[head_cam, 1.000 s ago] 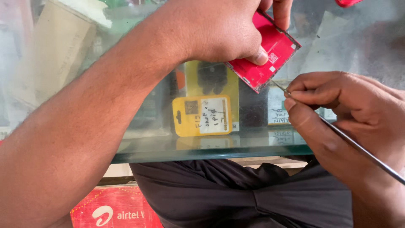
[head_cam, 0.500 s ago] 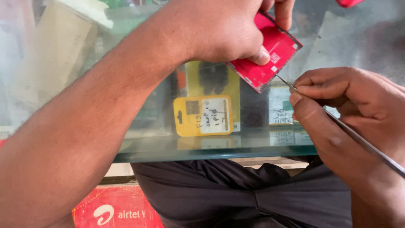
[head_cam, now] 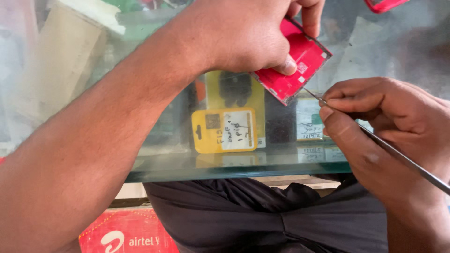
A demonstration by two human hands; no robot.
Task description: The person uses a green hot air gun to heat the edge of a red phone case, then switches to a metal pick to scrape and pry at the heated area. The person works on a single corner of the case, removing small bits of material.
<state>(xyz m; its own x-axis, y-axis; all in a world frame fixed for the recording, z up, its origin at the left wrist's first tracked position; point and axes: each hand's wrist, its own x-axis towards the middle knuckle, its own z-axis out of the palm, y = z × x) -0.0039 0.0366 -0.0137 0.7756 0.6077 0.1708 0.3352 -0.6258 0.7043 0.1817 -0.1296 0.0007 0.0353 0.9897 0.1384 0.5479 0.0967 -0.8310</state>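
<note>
My left hand (head_cam: 239, 37) grips a flat red phone back panel (head_cam: 300, 63) and holds it tilted just above the glass counter top (head_cam: 187, 164), thumb pressed on its lower edge. My right hand (head_cam: 375, 122) pinches a thin metal pry tool (head_cam: 398, 157) between thumb and fingers. The tool's tip touches the lower right edge of the red panel. Its long shaft runs down to the right, out past my wrist.
Under the glass lie a yellow parts packet (head_cam: 224, 130) with a white label, other labelled packets (head_cam: 309, 124) and pale boxes (head_cam: 70, 65). A red frame piece (head_cam: 384, 4) lies at the top right. A red box (head_cam: 126, 234) sits below the counter by my dark trousers.
My right hand and the tool have shifted slightly right and down along the panel's edge. The left hand keeps its grip on the red panel.
</note>
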